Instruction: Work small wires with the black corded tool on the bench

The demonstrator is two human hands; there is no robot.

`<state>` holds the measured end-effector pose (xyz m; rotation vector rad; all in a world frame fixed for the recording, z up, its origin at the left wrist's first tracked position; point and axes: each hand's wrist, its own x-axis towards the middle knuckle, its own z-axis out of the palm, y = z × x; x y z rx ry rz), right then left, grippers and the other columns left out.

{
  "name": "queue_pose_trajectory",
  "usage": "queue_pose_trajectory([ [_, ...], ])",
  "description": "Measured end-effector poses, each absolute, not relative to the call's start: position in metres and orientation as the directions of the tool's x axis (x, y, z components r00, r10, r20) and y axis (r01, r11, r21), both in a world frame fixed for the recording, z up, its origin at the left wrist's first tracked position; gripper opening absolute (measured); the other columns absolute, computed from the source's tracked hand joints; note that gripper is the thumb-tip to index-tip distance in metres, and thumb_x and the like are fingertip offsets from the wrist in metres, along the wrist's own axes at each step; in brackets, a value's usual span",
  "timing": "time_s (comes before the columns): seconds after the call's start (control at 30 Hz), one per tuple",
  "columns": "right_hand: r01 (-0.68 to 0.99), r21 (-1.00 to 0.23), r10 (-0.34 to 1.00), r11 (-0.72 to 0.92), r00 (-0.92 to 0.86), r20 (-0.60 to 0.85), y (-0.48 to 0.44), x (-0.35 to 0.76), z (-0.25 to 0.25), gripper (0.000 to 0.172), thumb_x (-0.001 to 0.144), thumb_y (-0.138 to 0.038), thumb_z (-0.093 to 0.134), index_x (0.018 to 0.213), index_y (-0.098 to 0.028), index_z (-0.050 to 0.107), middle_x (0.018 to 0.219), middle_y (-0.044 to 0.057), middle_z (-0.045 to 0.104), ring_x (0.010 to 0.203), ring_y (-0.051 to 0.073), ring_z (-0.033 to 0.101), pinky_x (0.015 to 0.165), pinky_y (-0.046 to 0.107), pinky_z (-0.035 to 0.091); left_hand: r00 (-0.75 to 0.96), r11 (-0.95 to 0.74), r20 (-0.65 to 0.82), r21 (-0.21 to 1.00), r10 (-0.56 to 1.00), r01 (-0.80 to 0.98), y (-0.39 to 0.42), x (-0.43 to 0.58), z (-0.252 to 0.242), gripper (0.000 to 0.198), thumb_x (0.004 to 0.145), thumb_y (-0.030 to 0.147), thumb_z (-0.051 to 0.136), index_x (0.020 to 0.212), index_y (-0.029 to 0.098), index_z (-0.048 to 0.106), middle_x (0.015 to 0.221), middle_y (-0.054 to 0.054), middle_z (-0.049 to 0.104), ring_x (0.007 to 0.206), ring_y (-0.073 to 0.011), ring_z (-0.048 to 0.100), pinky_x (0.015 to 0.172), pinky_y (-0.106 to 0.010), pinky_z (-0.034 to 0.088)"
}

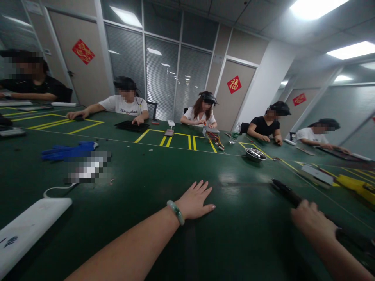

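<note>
My left hand [195, 201] lies flat on the green table [234, 234], palm down with its fingers spread, and holds nothing. A pale green bangle [175, 212] is around its wrist. At the right, my right hand [313, 222] is wrapped round a dark, elongated tool [285, 192]. The tool's narrow tip points away to the upper left. Its rear part passes behind the hand and is blurred, so what kind of tool it is cannot be told.
A white power bank [32, 230] is cabled to a phone [88, 169] at left, near blue gloves [68, 151]. A metal bowl [255, 155], bottle [235, 134], white box [316, 175] and yellow object [357, 187] stand farther right. Several people sit across the table.
</note>
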<state>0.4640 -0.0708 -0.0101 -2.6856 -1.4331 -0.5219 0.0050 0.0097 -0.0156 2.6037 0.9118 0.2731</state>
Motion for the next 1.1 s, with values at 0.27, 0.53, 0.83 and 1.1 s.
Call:
queue_pose_trajectory([
  [0.27, 0.921, -0.111, 0.896, 0.374, -0.327, 0.301, -0.034, 0.218, 0.012, 0.053, 0.095, -0.042, 0.034, 0.142, -0.02, 0.036, 0.148, 0.007, 0.034, 0.137, 0.025, 0.028, 0.112, 0.047, 0.025, 0.758, -0.76, 0.169, 0.333, 0.63, 0.558, 0.012, 0.011, -0.031, 0.073, 0.091, 0.063, 0.029, 0.149, 0.02, 0.018, 0.156, -0.008, 0.012, 0.143, -0.0298, 0.007, 0.115, -0.048, 0.008],
  [0.53, 0.594, -0.342, 0.679, 0.728, -0.692, 0.246, -0.044, 0.125, 0.005, 0.055, 0.093, -0.048, 0.041, 0.141, -0.021, 0.037, 0.143, 0.007, 0.041, 0.133, 0.023, 0.033, 0.113, 0.042, 0.022, 0.766, -0.79, 0.214, 0.271, 0.607, 0.55, 0.038, 0.019, -0.083, 0.078, 0.081, 0.045, 0.052, 0.149, 0.024, 0.019, 0.157, -0.001, 0.01, 0.141, -0.0384, 0.003, 0.115, -0.048, 0.001],
  [0.83, 0.587, -0.358, 0.677, 0.726, -0.702, 0.222, -0.042, 0.135, 0.005, 0.06, 0.09, -0.053, 0.047, 0.142, -0.027, 0.035, 0.146, 0.004, 0.038, 0.134, 0.021, 0.032, 0.114, 0.038, 0.021, 0.755, -0.775, 0.191, 0.256, 0.627, 0.578, 0.035, 0.025, -0.078, 0.083, 0.077, 0.05, 0.058, 0.148, 0.023, 0.024, 0.156, -0.002, 0.016, 0.139, -0.0406, 0.007, 0.114, -0.043, 0.006],
  [1.1, 0.911, -0.108, 0.904, 0.397, -0.368, 0.217, -0.022, 0.256, -0.005, 0.069, 0.089, -0.058, 0.04, 0.148, -0.028, 0.021, 0.151, 0.006, 0.028, 0.138, 0.025, 0.027, 0.112, 0.045, 0.026, 0.773, -0.76, 0.125, 0.334, 0.622, 0.558, 0.014, 0.011, -0.031, 0.074, 0.09, 0.065, 0.027, 0.15, 0.022, 0.014, 0.156, -0.007, 0.01, 0.143, -0.029, 0.006, 0.115, -0.047, 0.007],
])
